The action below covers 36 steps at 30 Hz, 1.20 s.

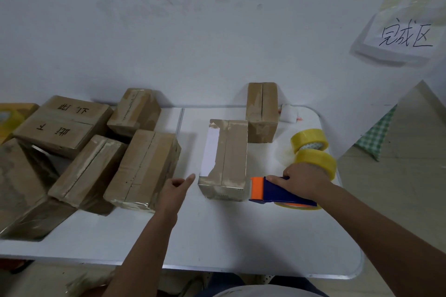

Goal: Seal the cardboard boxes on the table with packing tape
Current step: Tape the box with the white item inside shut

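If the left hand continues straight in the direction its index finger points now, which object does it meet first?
Most likely the cardboard box with the white label. The left hand points up and to the right, and its fingertip is just short of that box's near left corner. Depth is unclear, so it might slide along the left side instead.

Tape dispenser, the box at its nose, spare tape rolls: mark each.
tape dispenser (pixel 277 189), head view, blue body.
centre box (pixel 231 152), head view, top flaps.
spare tape rolls (pixel 316 159), head view, nearer roll's rim.
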Motion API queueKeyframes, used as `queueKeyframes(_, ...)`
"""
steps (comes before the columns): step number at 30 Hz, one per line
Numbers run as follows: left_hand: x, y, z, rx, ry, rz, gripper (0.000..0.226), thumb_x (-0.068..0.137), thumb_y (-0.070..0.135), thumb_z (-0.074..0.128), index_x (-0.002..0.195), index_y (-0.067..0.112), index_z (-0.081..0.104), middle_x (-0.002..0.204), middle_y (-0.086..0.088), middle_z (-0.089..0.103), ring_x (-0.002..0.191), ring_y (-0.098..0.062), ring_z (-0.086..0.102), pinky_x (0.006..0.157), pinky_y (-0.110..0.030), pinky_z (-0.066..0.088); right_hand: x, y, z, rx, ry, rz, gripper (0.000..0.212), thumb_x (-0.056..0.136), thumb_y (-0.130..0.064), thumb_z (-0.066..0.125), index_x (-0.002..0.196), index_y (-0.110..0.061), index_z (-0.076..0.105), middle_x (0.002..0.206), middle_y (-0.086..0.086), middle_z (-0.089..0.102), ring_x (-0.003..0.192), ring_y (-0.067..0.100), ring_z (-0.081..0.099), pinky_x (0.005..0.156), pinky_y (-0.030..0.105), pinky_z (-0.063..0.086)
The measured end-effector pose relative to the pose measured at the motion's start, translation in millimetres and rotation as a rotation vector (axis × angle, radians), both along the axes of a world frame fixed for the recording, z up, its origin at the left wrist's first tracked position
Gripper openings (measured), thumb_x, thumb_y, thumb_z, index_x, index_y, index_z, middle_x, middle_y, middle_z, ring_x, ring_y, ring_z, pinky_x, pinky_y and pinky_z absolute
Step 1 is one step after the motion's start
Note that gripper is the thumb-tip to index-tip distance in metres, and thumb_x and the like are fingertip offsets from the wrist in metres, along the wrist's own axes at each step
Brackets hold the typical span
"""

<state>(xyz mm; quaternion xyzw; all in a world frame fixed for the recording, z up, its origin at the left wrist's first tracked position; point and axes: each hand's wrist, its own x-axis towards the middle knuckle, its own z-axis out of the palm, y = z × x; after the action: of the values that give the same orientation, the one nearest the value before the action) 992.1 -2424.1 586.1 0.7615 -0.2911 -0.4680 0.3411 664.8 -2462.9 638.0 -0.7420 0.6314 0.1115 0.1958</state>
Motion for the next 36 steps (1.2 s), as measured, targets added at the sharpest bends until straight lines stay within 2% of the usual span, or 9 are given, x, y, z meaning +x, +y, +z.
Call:
queueKeyframes(2,-7,-2,1,0.020,-0.071,-0.053,0.057,0.077,0.052,0.079,0.109,0.012,0.055,0.101,-0.002,0.060,0.094,-0.015,0.057,0.078,-0.029,0.045,2,0,-3,0.007,0.009,-0.006,0.069,0.086,-0.079,0.026,0.073,-0.020,0.060,0.067,-0.001,0.061,0.065,0.012,0.060,0.065,0.026,0.049)
queueKeyframes(5,-12,-4,0,0.011,-0.150,-0.082,0.062,0.073,0.050,0.083,0.111,0.014,0.050,0.100,-0.004,0.057,0.085,-0.010,0.054,0.064,-0.023,0.040,5,-1,-6,0.029,0.005,-0.017,0.070,0.087,-0.078,0.026,0.077,-0.018,0.061,0.072,0.001,0.062,0.070,0.014,0.061,0.072,0.029,0.052)
queueKeyframes(11,4,-12,-9,0.001,-0.169,-0.110,0.059,0.073,0.047,0.084,0.109,0.015,0.051,0.101,-0.004,0.057,0.086,-0.010,0.055,0.068,-0.025,0.043,18,5,-9,0.046,-0.010,-0.023,0.070,0.088,-0.076,0.028,0.079,-0.016,0.062,0.073,0.001,0.060,0.069,0.015,0.059,0.068,0.029,0.050)
queueKeyframes(14,17,-23,-9,-0.007,-0.188,-0.133,0.058,0.072,0.046,0.085,0.107,0.014,0.051,0.095,0.000,0.054,0.084,-0.013,0.053,0.066,-0.026,0.041,31,12,-13,0.051,-0.027,-0.029,0.067,0.088,-0.076,0.030,0.072,-0.018,0.058,0.068,-0.002,0.055,0.065,0.014,0.055,0.061,0.028,0.044)
queueKeyframes(17,24,-32,-9,-0.011,-0.197,-0.169,0.058,0.072,0.045,0.085,0.104,0.011,0.050,0.086,0.004,0.046,0.079,-0.013,0.048,0.063,-0.025,0.037,43,16,-17,0.050,-0.025,-0.077,0.071,0.088,-0.076,0.029,0.080,-0.015,0.064,0.077,0.002,0.060,0.070,0.017,0.058,0.064,0.028,0.043)
queueKeyframes(21,26,-37,-10,0.004,-0.200,-0.205,0.061,0.074,0.046,0.083,0.112,0.011,0.050,0.095,0.005,0.050,0.083,-0.002,0.048,0.064,-0.018,0.035,42,21,-22,0.074,-0.038,-0.139,0.067,0.089,-0.076,0.028,0.075,-0.016,0.057,0.074,0.001,0.055,0.070,0.018,0.056,0.065,0.029,0.041)
queueKeyframes(28,27,-39,-6,-0.002,-0.209,-0.262,0.061,0.077,0.041,0.082,0.116,0.005,0.051,0.103,-0.004,0.053,0.083,-0.004,0.049,0.064,-0.016,0.036,46,26,-24,0.096,-0.044,-0.172,0.067,0.090,-0.075,0.028,0.076,-0.016,0.056,0.075,0.002,0.053,0.072,0.021,0.055,0.066,0.029,0.041)
queueKeyframes(32,28,-37,-1,0.007,-0.217,-0.290,0.051,0.082,0.043,0.077,0.112,0.011,0.051,0.103,0.000,0.055,0.085,-0.005,0.051,0.064,-0.017,0.037,47,27,-23,0.108,-0.033,-0.174,0.066,0.090,-0.074,0.028,0.078,-0.016,0.056,0.079,0.004,0.055,0.074,0.021,0.055,0.068,0.030,0.043)
queueKeyframes(36,36,-35,-1,-0.010,-0.225,-0.236,0.022,0.102,0.031,0.050,0.104,0.011,0.059,0.090,-0.002,0.060,0.087,-0.021,0.056,0.064,-0.027,0.040,50,29,-24,0.122,-0.042,-0.186,0.066,0.091,-0.073,0.028,0.079,-0.015,0.056,0.081,0.004,0.056,0.075,0.021,0.056,0.070,0.030,0.043)
